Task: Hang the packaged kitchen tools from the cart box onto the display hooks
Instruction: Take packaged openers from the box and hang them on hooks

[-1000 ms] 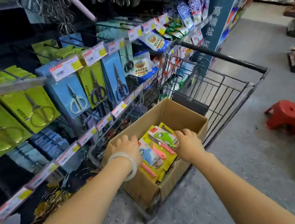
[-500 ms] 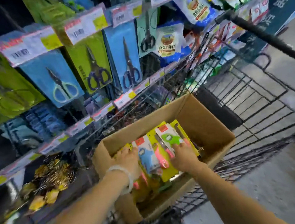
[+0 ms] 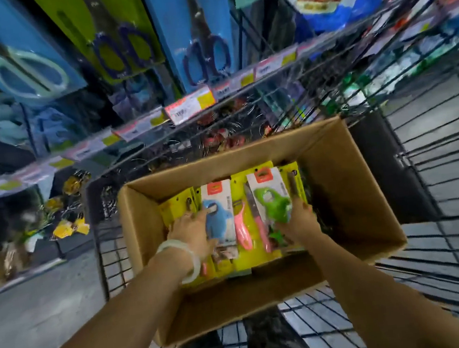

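An open cardboard box (image 3: 367,186) sits in a wire cart (image 3: 434,150). Inside lies a stack of yellow packaged tools (image 3: 238,184), among them a pink peeler and knife set (image 3: 243,229). On top are a white card with a blue tool (image 3: 220,203) and one with a green tool (image 3: 270,195). My left hand (image 3: 193,232) lies with spread fingers on the blue tool's card and the yellow pack beside it. My right hand (image 3: 297,223) grips the right edge of the green tool's card. The picture is blurred.
Display hooks on the left carry blue and green scissors packs (image 3: 198,34) above a row of price tags (image 3: 189,107). Lower hooks hold small yellow items (image 3: 68,226). The cart's wire side stands between box and shelf. Grey floor lies at the lower left.
My view has swung down and closer over the box. Both hands have stayed on the packages, sliding a little further in along the stack.
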Motion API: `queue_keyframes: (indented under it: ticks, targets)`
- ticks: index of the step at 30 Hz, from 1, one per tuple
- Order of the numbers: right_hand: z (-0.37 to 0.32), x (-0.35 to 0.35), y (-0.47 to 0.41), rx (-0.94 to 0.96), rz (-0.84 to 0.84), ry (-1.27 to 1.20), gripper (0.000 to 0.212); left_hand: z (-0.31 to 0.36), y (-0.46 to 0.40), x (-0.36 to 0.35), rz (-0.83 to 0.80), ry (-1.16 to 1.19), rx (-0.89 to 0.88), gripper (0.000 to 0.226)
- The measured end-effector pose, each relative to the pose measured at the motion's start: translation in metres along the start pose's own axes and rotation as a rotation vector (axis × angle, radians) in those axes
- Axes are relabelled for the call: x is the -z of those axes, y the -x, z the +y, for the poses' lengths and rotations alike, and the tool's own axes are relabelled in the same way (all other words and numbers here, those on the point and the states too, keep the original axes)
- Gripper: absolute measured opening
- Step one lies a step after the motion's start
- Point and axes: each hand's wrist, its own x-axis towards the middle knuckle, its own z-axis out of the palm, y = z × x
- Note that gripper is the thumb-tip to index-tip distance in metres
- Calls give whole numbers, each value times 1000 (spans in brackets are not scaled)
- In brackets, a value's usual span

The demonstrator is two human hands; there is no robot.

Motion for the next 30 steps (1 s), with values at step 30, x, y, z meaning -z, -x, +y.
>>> queue_keyframes:
  ticks: [30]
  targets:
    - [-74, -21, 94, 187, -211, -1035, 30, -1, 34, -26, 212, 1127, 102, 41]
